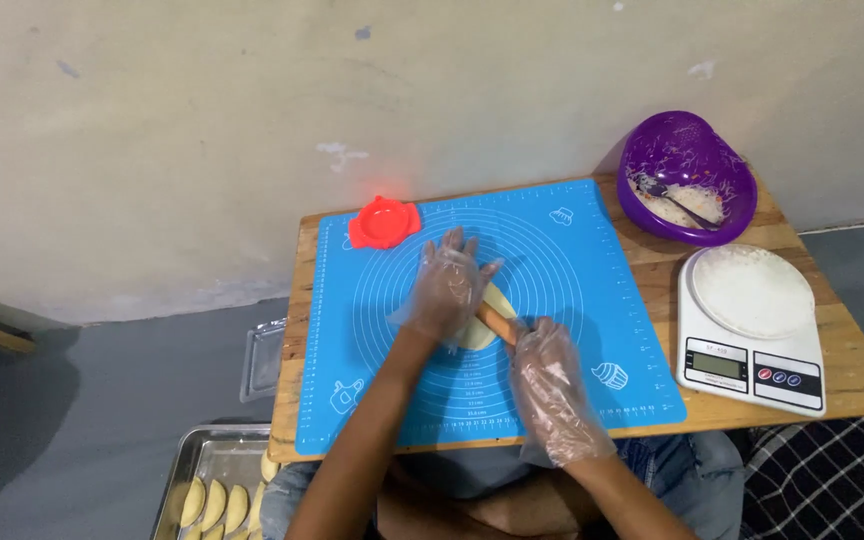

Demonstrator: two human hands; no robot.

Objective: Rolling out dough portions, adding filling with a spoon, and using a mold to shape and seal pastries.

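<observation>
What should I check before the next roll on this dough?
1. Left hand flat on rolling pin: ok.
2. Right hand grip on the pin's near end: cannot tell, glove hides it.
3. Dough inside the blue mat: ok.
4. Red mould away from the pin: ok.
5. Scale and purple bowl off the mat: ok.
6. Dough thickness even: cannot tell.

Left hand (449, 285) in clear glove presses flat on rolling pin (498, 323) over dough (479, 330); right hand (549, 375) closes its grip on pin's near end. Blue mat (572, 270) underneath, red mould (384, 222) beyond left hand, scale (752, 330) right of grip, on bench (852, 360).
</observation>
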